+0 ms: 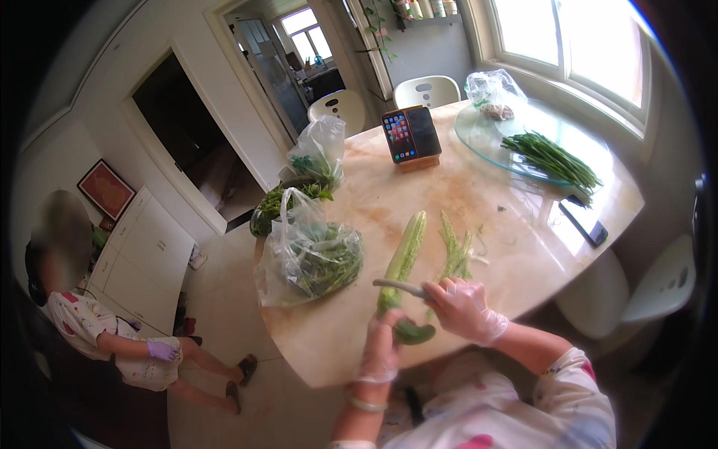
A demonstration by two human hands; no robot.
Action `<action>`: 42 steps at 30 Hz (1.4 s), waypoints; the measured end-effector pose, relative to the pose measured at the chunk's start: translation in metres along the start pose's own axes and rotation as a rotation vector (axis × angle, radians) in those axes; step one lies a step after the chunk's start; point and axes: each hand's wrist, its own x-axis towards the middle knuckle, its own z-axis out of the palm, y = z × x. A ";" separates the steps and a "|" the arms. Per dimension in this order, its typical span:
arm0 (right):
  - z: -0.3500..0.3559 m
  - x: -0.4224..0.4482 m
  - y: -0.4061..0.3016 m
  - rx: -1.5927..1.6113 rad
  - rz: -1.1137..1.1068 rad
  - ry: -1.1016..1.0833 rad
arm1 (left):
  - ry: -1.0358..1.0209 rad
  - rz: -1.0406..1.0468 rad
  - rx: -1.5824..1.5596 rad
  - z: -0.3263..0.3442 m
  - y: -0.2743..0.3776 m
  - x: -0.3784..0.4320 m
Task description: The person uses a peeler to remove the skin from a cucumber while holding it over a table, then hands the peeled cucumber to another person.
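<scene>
A long, curved cucumber (408, 247) slants over the marble-patterned table. Its far stretch is pale and peeled in strips, while the near curved end keeps dark green skin. My left hand (386, 342), in a clear disposable glove, grips it near that end. In my gloved right hand (463, 308) is a slim grey peeler (401, 287), laid across the cucumber just beyond my left hand. Motion blur hides the peeler's blade. Right of the cucumber, a heap of green peel strips (457, 252) lies on the table, partly behind my right hand.
On the table (359, 196) stand a bag of green beans (322, 258), bagged greens (320, 154), a propped-up phone (412, 134), and a glass turntable (471, 140) with chives (552, 160). A dark phone (583, 221) lies near the right edge. Another person (118, 337) sits at left.
</scene>
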 end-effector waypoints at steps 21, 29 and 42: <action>-0.005 0.009 0.037 0.039 0.215 0.097 | 0.074 -0.134 -0.333 -0.002 0.003 -0.005; 0.005 -0.010 0.003 0.022 -0.095 -0.033 | -0.027 -0.315 -0.504 -0.008 0.005 -0.005; 0.005 0.022 0.085 -0.193 0.286 0.197 | -0.067 -0.314 -0.495 -0.015 0.005 -0.005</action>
